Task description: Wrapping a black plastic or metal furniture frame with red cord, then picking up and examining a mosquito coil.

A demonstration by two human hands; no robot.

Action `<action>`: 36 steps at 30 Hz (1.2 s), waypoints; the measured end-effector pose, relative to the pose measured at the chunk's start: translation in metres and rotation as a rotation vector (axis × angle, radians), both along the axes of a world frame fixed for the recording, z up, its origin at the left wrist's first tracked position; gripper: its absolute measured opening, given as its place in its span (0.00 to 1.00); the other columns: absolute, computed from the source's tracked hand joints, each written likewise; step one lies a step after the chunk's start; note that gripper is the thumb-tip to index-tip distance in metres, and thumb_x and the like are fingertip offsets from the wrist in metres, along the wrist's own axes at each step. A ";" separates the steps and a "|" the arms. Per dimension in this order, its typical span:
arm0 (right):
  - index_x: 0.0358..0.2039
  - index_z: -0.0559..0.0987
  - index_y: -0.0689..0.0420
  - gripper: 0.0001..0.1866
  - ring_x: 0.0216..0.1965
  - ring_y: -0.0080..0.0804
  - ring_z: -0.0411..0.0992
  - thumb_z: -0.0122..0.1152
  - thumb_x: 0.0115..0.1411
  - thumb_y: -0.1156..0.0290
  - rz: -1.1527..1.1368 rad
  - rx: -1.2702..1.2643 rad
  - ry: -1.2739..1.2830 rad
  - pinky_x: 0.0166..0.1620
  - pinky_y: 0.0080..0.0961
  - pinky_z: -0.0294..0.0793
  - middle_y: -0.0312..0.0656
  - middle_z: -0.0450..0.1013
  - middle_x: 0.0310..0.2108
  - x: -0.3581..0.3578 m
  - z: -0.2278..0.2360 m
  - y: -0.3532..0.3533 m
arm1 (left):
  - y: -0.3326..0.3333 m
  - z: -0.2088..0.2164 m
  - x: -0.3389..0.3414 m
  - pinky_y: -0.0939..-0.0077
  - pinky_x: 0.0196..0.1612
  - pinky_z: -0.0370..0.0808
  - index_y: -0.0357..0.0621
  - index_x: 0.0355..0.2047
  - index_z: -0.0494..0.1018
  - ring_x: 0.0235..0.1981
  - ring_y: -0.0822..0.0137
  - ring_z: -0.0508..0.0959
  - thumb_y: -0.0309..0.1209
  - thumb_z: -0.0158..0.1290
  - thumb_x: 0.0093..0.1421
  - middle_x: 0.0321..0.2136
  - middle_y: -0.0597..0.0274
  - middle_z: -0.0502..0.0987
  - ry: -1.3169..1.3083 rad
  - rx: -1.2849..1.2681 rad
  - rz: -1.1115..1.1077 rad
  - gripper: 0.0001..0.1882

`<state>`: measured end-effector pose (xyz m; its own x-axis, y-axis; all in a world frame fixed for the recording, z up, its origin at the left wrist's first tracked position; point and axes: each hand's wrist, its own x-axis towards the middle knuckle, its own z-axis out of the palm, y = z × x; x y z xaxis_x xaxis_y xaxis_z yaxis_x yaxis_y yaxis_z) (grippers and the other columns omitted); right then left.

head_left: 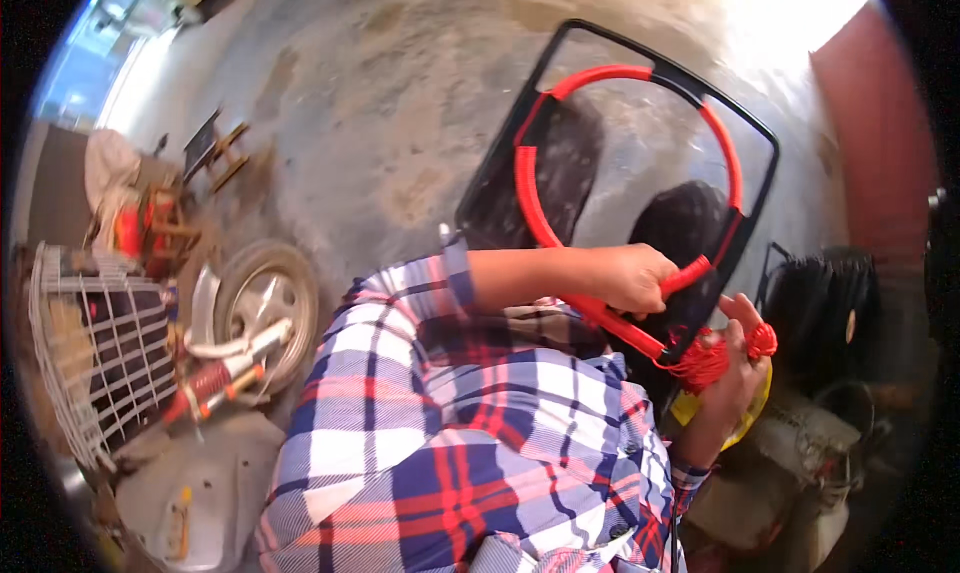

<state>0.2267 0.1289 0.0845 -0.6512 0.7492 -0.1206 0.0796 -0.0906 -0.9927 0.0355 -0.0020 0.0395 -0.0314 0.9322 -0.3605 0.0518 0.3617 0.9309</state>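
Observation:
A black rectangular metal frame (545, 65) with a round ring inside it leans across my lap and knees. Red cord (730, 153) wraps much of the ring in tight coils, leaving black stretches between. My left hand (640, 278) reaches across from the left and is closed around the ring's near right part. By the frame's near right corner, my right hand (738, 368) holds a bundle of loose red cord (704, 363), some of it bunched by the fingers. A yellow item (745, 423), partly hidden, shows behind my right wrist.
To my left stand a white wire basket (125, 358), a spoked wheel (268, 293) and a grey plastic panel (225, 473). Farther off is a small wooden stool (230, 158). A dark bulky object (820, 303) and cluttered containers (810, 438) sit at my right. The floor (400, 103) is stained concrete.

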 end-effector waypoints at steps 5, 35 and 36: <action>0.52 0.76 0.65 0.18 0.30 0.20 0.71 0.59 0.61 0.78 0.125 -0.208 0.076 0.35 0.18 0.71 0.42 0.77 0.42 -0.015 -0.020 0.008 | -0.013 0.022 -0.004 0.67 0.26 0.74 0.38 0.38 0.73 0.24 0.63 0.79 0.28 0.54 0.55 0.23 0.58 0.79 0.042 -0.050 0.003 0.11; 0.47 0.74 0.61 0.16 0.35 0.25 0.74 0.62 0.58 0.83 0.294 -0.147 -0.077 0.42 0.23 0.74 0.38 0.76 0.38 -0.014 -0.022 0.029 | -0.013 0.013 0.016 0.62 0.45 0.75 0.38 0.43 0.79 0.44 0.54 0.80 0.46 0.62 0.53 0.38 0.50 0.82 0.228 0.100 -0.098 0.26; 0.46 0.74 0.61 0.15 0.36 0.25 0.74 0.62 0.58 0.83 0.289 -0.141 -0.086 0.42 0.23 0.74 0.38 0.76 0.37 -0.012 -0.023 0.029 | -0.010 0.011 0.018 0.62 0.45 0.75 0.38 0.43 0.79 0.43 0.55 0.80 0.45 0.62 0.53 0.37 0.51 0.82 0.232 0.101 -0.102 0.25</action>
